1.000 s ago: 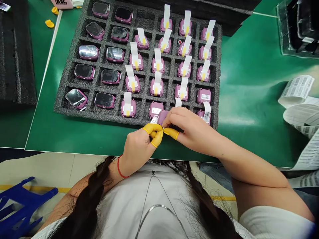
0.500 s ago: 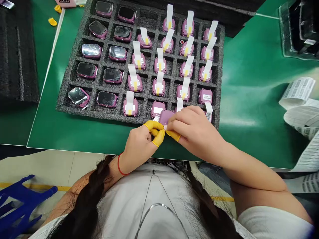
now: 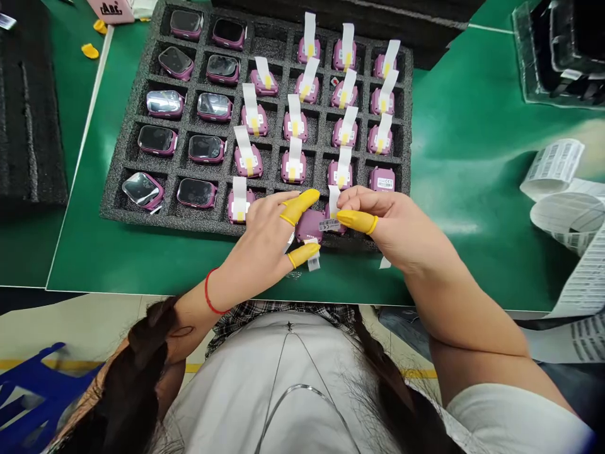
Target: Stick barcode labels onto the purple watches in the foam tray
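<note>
The left hand (image 3: pixel 265 243) clamps a pink watch (image 3: pixel 309 225) between capped finger and thumb, at the 6 o'clock edge of the tray (image 3: pixel 118 189). The right hand (image 3: pixel 401 227), at the watch's 3 o'clock, seemingly pinches its strip (image 3: pixel 334 200).

One head-worn camera looks steeply down, close over the green table (image 3: pixel 454 189) and its wearer's chest

yellow finger cots (image 3: pixel 358 221), red wrist cord (image 3: pixel 208 296), white top (image 3: pixel 283 384)
</note>
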Demonstrator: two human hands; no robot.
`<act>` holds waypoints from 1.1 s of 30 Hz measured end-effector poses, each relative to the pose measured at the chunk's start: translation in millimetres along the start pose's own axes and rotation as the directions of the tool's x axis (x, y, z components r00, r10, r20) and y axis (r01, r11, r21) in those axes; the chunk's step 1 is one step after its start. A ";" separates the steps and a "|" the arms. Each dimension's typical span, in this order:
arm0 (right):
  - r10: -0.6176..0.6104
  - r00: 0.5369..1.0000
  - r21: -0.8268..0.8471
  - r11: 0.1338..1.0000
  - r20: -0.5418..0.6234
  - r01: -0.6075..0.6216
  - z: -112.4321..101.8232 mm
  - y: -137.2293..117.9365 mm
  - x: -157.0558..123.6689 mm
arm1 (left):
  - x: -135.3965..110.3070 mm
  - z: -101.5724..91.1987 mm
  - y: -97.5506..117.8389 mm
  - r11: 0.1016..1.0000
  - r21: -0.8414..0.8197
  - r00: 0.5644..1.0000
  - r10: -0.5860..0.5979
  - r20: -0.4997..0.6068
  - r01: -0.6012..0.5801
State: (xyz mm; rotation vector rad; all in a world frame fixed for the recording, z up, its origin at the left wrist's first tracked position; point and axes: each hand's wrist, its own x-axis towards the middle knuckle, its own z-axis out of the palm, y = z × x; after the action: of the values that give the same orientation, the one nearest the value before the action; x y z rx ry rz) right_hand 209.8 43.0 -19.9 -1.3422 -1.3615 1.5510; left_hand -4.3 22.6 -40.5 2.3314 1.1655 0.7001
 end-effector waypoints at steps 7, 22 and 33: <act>0.000 1.000 -0.007 1.000 -0.022 0.000 7.2 -1.6 -3.8 | -5.1 8.1 2.1 0.998 0.049 0.999 -0.028 -0.036 0.030; -0.335 0.904 -0.511 0.746 0.268 0.427 1.4 -32.3 -10.8 | 4.8 -8.5 14.6 0.989 -0.142 0.976 0.011 -0.216 -0.043; -0.401 0.910 -0.249 0.896 -0.101 0.367 18.8 -28.5 -27.5 | -8.2 -0.3 30.0 0.515 -0.852 0.880 -0.446 -0.165 0.101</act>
State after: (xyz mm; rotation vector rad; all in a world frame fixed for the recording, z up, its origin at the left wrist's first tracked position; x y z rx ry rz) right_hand 194.6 18.9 13.3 -1.1968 -1.6269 1.0346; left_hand 9.2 -0.5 -24.7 1.1871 0.9889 1.2640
